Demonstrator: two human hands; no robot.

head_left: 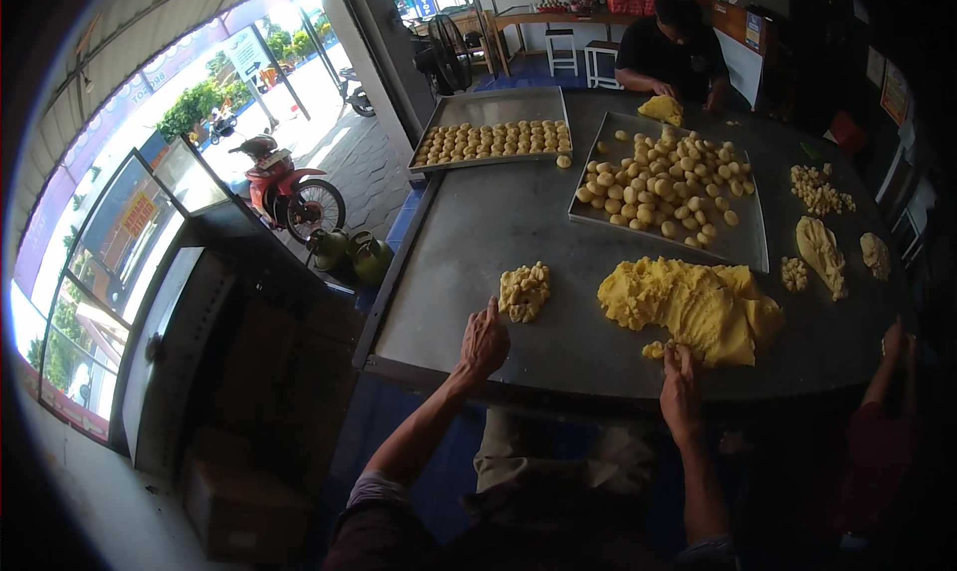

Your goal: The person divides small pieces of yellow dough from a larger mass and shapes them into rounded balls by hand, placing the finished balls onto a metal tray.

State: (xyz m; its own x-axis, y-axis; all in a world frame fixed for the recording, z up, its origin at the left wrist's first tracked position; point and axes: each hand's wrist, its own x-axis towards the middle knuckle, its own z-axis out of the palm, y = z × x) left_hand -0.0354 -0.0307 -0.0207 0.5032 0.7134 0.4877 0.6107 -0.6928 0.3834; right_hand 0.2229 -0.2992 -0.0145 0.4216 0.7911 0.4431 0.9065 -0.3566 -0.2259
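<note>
My left hand (pixel 485 344) is over the metal tabletop, its index finger stretched toward a small heap of pale dough pieces (pixel 524 293) and at its near edge. Nothing shows in its grasp. At the near edge of a big yellow mass of soft filling (pixel 698 310), my right hand (pixel 680 387) has its fingers drawn together on a bit of the filling. A small yellow lump (pixel 654 350) lies just left of those fingertips. The fingertips of my right hand are partly lost against the yellow mass.
A tray (pixel 763 240) heaped with round dough balls stands beyond the filling. Another tray (pixel 498 100) at the far left holds balls in rows. Dough lumps (pixel 820 252) lie at right. A person (pixel 678 48) works across the table; another person's hand (pixel 890 344) shows at right.
</note>
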